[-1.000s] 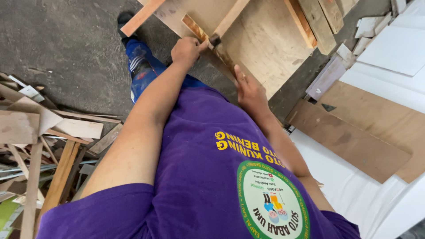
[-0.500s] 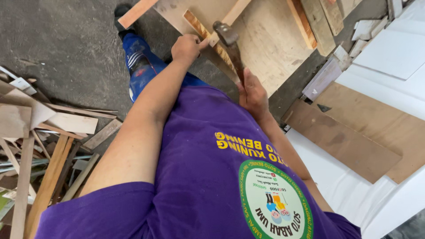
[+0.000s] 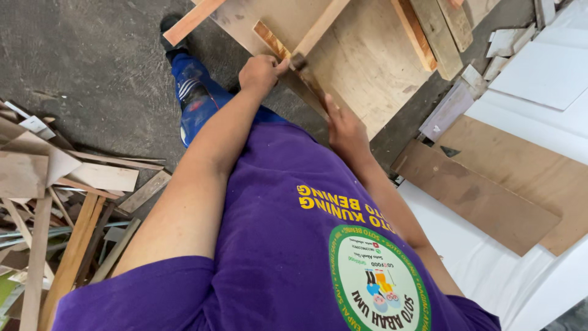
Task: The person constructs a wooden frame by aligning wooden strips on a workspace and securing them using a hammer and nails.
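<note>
Left hand (image 3: 260,72) clenched, fingers (image 3: 274,61) pinched at the edge of the plywood panel (image 3: 361,61), right against the hammer head (image 3: 298,60). Cannot tell what the pinch holds; anything there is too small to see. Right hand (image 3: 344,125) wraps the hammer handle (image 3: 313,92), fingers closed round it low down. The hammer's long axis runs from the right hand up and away toward the left hand, so the head sits just beside the left fingertips, at the near edge of the panel where a thin wood strip (image 3: 272,40) lies along it.

Left hand is the nearer one to the head; right hand is back along the handle, closer to the body.

Left arm stretched out nearly straight from the shoulder, forearm bare. Right arm bent, elbow tucked by the purple shirt (image 3: 306,245).

Beyond the panel's far side: wooden battens (image 3: 429,30). Left of the panel: dark concrete floor (image 3: 79,61), a leg in blue trousers (image 3: 193,92), then a scrap wood pile (image 3: 55,202). Right of the panel: brown board (image 3: 478,196) and white sheets (image 3: 539,73).
</note>
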